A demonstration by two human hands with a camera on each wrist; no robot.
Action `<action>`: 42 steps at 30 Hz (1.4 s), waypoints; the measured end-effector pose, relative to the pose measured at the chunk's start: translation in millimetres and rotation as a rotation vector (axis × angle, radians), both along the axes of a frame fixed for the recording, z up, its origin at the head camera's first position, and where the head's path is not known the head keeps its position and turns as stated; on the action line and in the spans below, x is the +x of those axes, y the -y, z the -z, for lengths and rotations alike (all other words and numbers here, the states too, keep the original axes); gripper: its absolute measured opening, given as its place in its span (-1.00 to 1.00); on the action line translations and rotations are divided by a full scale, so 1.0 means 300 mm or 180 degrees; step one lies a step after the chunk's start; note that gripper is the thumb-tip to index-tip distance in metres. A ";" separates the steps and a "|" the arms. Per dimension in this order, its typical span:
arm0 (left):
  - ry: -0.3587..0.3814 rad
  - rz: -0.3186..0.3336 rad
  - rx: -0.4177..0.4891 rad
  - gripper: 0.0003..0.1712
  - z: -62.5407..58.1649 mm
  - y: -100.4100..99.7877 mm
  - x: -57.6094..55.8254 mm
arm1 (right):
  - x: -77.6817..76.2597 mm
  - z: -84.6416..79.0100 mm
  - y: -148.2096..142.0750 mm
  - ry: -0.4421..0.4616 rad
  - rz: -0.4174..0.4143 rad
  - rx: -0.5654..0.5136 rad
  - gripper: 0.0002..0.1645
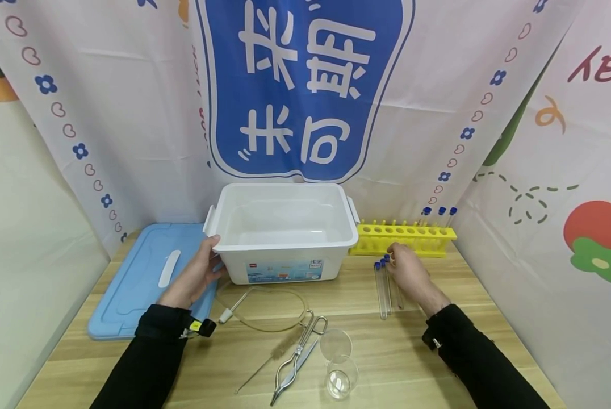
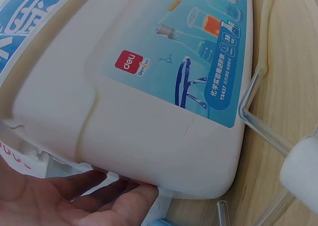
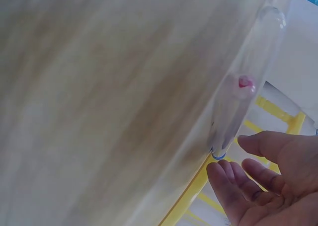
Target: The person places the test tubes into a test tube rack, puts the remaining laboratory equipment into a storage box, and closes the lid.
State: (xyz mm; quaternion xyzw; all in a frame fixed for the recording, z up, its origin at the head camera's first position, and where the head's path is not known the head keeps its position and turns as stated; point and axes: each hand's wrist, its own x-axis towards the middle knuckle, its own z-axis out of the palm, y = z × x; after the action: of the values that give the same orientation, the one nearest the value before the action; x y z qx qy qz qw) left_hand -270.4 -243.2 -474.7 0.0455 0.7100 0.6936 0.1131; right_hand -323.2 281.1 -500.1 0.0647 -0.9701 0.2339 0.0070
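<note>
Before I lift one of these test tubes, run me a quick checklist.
1. Right hand grip: cannot tell; it is at the blue caps, contact unclear.
2. Test tubes racked: not ok; some lie on the table.
3. Free holes in yellow rack: ok; several show.
4. White tub uncovered: ok; blue lid lies left of it.
5. Left hand firm on tub: cannot tell; it touches the left side.
6. Clear dishes apart from right hand: ok.

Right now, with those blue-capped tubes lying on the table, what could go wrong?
The blue-capped tubes lie close together, so the right fingers might nudge one and make it roll. The bent tube sits right by the white bin; if the left fingers pulled the bin closer, it might get knocked.
</note>
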 end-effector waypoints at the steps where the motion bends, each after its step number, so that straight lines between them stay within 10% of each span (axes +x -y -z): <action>1: 0.0002 0.0008 0.0001 0.05 -0.001 0.000 0.000 | -0.001 0.000 0.000 0.0023 0.0010 0.0008 -0.52; 16: 0.0019 0.0007 -0.0009 0.04 0.007 -0.001 -0.004 | -0.024 0.036 -0.031 0.0234 -0.0096 -0.0014 -0.46; 26: 0.0008 0.0038 -0.0026 0.05 0.010 0.000 -0.001 | 0.009 -0.052 -0.013 0.0612 0.0034 -0.0350 -0.35; 42: -0.0015 0.0068 -0.0028 0.05 0.006 0.002 0.004 | -0.004 -0.155 -0.007 0.0162 0.0086 -0.0174 -0.39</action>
State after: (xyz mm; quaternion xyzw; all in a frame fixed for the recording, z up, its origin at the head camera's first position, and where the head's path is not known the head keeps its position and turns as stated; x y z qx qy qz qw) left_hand -269.2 -243.8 -476.6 0.0541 0.7127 0.6891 0.1191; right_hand -324.4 283.1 -453.4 0.0454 -0.9640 0.2618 -0.0128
